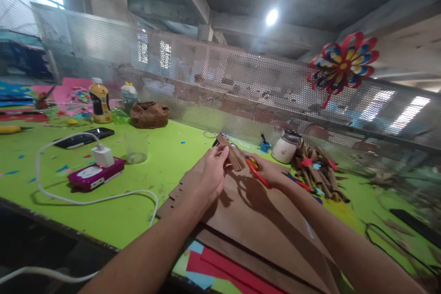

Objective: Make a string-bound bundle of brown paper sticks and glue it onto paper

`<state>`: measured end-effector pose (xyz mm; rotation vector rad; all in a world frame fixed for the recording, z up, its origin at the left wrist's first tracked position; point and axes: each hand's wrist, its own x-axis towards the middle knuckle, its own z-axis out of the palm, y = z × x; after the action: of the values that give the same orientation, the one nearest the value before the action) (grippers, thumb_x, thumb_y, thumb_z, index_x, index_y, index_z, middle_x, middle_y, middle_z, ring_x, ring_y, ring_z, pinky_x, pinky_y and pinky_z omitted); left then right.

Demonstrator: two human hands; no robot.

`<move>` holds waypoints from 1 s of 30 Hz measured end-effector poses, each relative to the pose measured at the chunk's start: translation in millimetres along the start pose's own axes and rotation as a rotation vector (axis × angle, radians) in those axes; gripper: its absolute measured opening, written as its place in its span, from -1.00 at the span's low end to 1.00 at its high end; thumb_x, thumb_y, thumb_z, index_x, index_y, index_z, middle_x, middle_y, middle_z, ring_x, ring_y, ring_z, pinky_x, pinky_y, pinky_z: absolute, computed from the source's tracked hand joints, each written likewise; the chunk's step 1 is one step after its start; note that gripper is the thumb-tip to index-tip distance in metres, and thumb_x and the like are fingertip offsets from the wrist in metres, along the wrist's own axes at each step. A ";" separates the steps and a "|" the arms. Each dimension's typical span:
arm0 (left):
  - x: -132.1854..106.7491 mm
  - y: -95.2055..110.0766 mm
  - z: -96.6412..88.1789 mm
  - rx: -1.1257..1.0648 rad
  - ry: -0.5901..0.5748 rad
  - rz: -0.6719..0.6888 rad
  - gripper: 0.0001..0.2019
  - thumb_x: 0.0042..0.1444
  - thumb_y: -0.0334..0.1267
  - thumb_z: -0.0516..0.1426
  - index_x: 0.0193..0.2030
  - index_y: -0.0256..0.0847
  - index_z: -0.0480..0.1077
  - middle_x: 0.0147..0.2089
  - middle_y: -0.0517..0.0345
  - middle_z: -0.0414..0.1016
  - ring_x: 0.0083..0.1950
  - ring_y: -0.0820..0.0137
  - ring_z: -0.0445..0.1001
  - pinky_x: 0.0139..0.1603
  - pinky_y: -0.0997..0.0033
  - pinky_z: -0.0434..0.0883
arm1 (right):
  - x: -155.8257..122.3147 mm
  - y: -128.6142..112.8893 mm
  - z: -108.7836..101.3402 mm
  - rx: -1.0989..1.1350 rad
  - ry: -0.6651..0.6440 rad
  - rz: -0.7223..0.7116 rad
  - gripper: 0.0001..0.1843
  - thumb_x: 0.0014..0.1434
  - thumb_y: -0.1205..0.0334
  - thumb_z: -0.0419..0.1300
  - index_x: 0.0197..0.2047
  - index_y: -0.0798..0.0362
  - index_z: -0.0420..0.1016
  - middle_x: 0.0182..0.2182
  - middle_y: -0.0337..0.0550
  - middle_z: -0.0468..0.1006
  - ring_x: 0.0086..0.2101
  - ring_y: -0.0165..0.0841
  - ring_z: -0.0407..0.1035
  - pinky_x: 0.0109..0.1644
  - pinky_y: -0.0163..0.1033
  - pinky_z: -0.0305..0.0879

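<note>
My left hand (217,170) pinches a folded strip of brown paper (234,155) and holds it up over a large brown paper sheet (262,227). From the other side, my right hand (267,171) grips red-handled scissors (257,173). The scissors are beside the strip's right edge; their blades are mostly hidden, so I cannot tell whether they touch it. Small slots line the left edge of the large sheet, which lies on the green tabletop. Red paper (220,268) shows under its near edge.
A purple power strip (96,175) with a white plug and cable, a clear cup (136,149) and a phone (84,138) are on the left. A white jar (286,147) stands beside rolled brown paper pieces (319,172) at right. A perforated metal screen (220,82) runs behind.
</note>
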<state>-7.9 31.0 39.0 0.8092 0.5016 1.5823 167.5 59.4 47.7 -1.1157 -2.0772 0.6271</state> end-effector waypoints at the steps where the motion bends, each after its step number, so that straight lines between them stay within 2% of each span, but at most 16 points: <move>1: -0.3 1.2 0.7 -0.012 0.007 0.008 -0.80 0.06 -0.23 0.19 -0.20 -0.24 0.33 -0.28 0.12 0.48 -0.34 0.48 0.45 -0.28 0.44 0.40 | -12.4 -4.3 -4.6 0.104 -0.042 0.069 -0.45 -0.13 0.29 0.22 0.00 0.06 0.30 -0.27 -0.15 0.49 -0.23 -0.27 0.41 -0.13 -0.12 0.34; 3: -0.6 2.7 1.9 -0.031 0.029 0.012 -0.81 0.06 -0.24 0.19 -0.21 -0.25 0.34 -0.28 0.13 0.48 -0.34 0.48 0.44 -0.26 0.44 0.40 | -39.3 -14.3 -11.1 0.301 -0.091 0.161 -0.43 -0.08 0.25 0.18 0.04 0.06 0.20 -0.29 -0.17 0.46 -0.25 -0.29 0.41 -0.17 -0.15 0.36; 4: -0.7 3.0 2.4 -0.037 0.037 0.007 -0.80 0.05 -0.24 0.19 -0.20 -0.24 0.34 -0.29 0.14 0.48 -0.35 0.49 0.44 -0.27 0.44 0.39 | -52.4 -19.3 -12.5 0.319 -0.112 0.192 -0.48 -0.06 0.23 0.18 0.01 0.06 0.20 -0.31 -0.17 0.45 -0.28 -0.31 0.40 -0.19 -0.17 0.36; 7: -1.5 3.0 3.6 -0.037 0.020 -0.006 -0.79 0.05 -0.23 0.20 -0.19 -0.22 0.33 -0.29 0.17 0.47 -0.37 0.52 0.42 -0.30 0.47 0.38 | -83.9 -31.1 -8.9 0.189 -0.078 0.221 -0.61 0.02 0.16 0.20 -0.08 0.06 0.25 -0.34 -0.16 0.44 -0.34 -0.33 0.37 -0.26 -0.23 0.34; 10: -3.6 2.2 5.6 -0.020 0.004 -0.009 -0.79 0.07 -0.22 0.19 -0.17 -0.22 0.32 -0.28 0.16 0.47 -0.36 0.52 0.42 -0.31 0.48 0.39 | -100.0 -35.2 0.9 -0.010 0.005 0.217 -0.65 0.05 0.06 0.20 -0.14 0.06 0.29 -0.39 -0.20 0.41 -0.36 -0.33 0.33 -0.30 -0.26 0.29; 14: -8.1 0.5 9.4 0.008 -0.017 -0.027 -0.78 0.09 -0.20 0.18 -0.16 -0.20 0.31 -0.29 0.18 0.45 -0.36 0.52 0.41 -0.32 0.48 0.39 | -107.4 -35.6 9.8 -0.164 0.017 0.236 -0.68 0.06 -0.02 0.17 -0.23 0.04 0.34 -0.44 -0.24 0.40 -0.41 -0.34 0.30 -0.32 -0.26 0.23; 19: -13.4 -1.2 14.1 0.032 -0.068 -0.020 -0.83 0.12 -0.22 0.15 -0.16 -0.19 0.33 -0.35 0.25 0.37 -0.43 0.60 0.33 -0.45 0.61 0.32 | -115.5 -39.0 12.4 -0.263 0.023 0.254 -0.73 0.05 0.02 0.17 -0.26 0.02 0.39 -0.35 -0.15 0.45 -0.34 -0.26 0.33 -0.26 -0.20 0.23; 24: -16.7 0.2 19.0 0.041 -0.076 -0.016 -0.84 0.14 -0.25 0.13 -0.13 -0.15 0.32 -0.31 0.28 0.39 -0.37 0.62 0.35 -0.32 0.62 0.36 | -120.4 -48.3 12.2 -0.307 0.038 0.289 -0.78 0.08 0.07 0.14 -0.24 0.00 0.40 -0.31 -0.13 0.46 -0.33 -0.25 0.36 -0.25 -0.19 0.22; 30: -20.5 3.5 23.6 0.026 -0.054 -0.020 -0.83 0.13 -0.26 0.15 -0.12 -0.12 0.32 -0.24 0.29 0.44 -0.31 0.61 0.40 -0.18 0.57 0.39 | -122.8 -52.2 11.5 -0.336 0.082 0.234 -0.79 0.09 0.09 0.14 -0.23 -0.01 0.41 -0.34 -0.12 0.47 -0.37 -0.27 0.36 -0.31 -0.23 0.22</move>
<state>7.9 7.4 52.7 0.8616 0.4908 1.5348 180.1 -73.2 33.8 -1.5639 -2.0451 0.3373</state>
